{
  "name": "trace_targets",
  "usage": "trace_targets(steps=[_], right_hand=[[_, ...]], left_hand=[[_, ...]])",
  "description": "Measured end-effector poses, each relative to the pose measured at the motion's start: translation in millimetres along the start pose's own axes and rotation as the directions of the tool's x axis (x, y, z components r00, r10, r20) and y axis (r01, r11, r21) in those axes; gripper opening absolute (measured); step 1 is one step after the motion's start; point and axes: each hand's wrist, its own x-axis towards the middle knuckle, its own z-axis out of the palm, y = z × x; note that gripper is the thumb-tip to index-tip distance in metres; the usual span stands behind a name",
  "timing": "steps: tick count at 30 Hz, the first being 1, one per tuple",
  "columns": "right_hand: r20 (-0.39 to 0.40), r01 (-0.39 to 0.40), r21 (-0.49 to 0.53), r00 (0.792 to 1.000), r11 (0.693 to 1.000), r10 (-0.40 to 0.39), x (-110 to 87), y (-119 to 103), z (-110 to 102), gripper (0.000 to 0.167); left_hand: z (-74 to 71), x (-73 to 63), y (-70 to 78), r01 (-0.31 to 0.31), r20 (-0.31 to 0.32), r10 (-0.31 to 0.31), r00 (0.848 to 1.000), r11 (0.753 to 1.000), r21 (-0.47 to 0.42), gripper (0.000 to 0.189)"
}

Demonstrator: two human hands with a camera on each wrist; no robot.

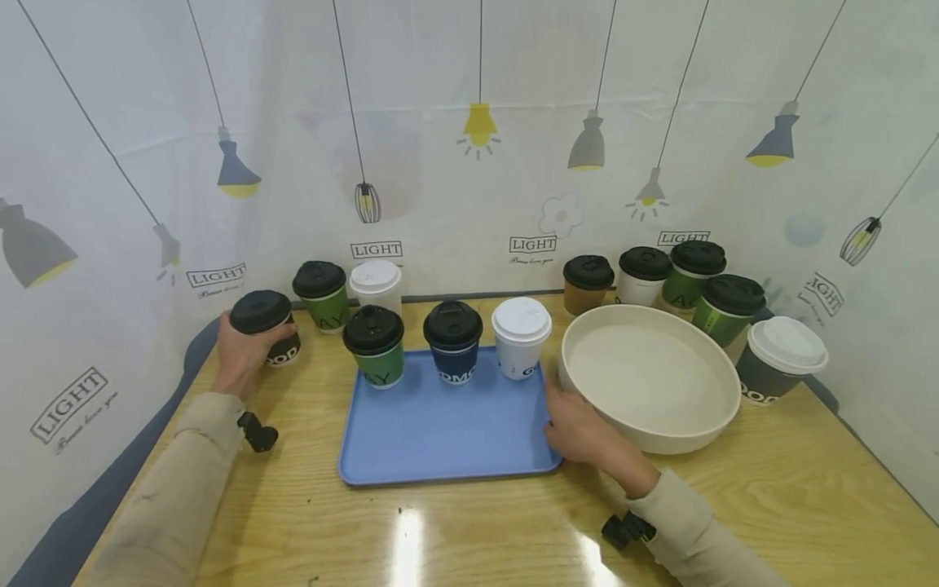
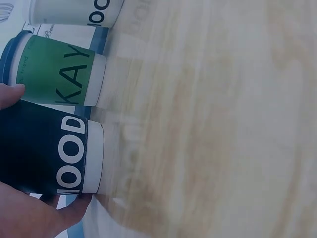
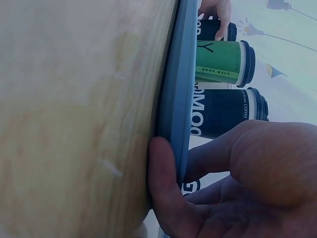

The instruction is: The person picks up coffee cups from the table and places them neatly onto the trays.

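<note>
My left hand (image 1: 244, 356) grips a dark paper coffee cup (image 2: 42, 151) with a black lid at the table's left side; the cup stands upright. At the right edge of the blue tray (image 1: 447, 432), my right hand (image 1: 587, 425) pinches the rim between thumb and fingers, as the right wrist view shows. Along the tray's back part stand a green cup (image 1: 381, 363) and a navy cup (image 1: 455, 359), both black-lidded, and a white cup (image 1: 521, 350) with a white lid. The tray's front half is bare.
Behind the left hand stand another green cup (image 1: 328, 306) and a white cup (image 1: 377, 281). A round cream dish (image 1: 653, 436) sits right of the tray, close to my right hand. Several lidded cups, including a grey one (image 1: 770, 371), surround its far side. A printed curtain (image 1: 440, 212) hangs behind.
</note>
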Motion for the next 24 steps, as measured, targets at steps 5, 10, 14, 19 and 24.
trace_targets(steps=[5,10,14,19,24], right_hand=[[-0.002,0.007,-0.001,1.0,1.0,-0.007,-0.6,0,1,0.071],[0.0,0.009,-0.004,1.0,1.0,-0.009,0.0,1,1,0.071],[0.0,0.001,-0.004,1.0,1.0,-0.001,0.9,2,2,0.07],[-0.005,-0.002,-0.009,1.0,1.0,0.002,0.9,2,2,0.069],[-0.016,0.011,-0.011,1.0,1.0,-0.011,1.4,1,2,0.067]], left_hand=[[-0.3,-8.5,0.4,-0.022,0.004,0.022,1.0,0.999,-0.035,0.113],[-2.0,-17.5,0.0,-0.04,0.008,0.041,0.999,0.998,-0.044,0.108],[-4.2,-23.4,-1.2,-0.037,0.005,0.037,0.999,0.998,-0.059,0.104],[-4.9,-31.5,-1.9,-0.062,0.014,0.063,0.998,0.996,-0.057,0.104],[-1.4,-42.3,-1.1,-0.111,0.054,0.114,0.992,0.992,-0.056,0.105]])
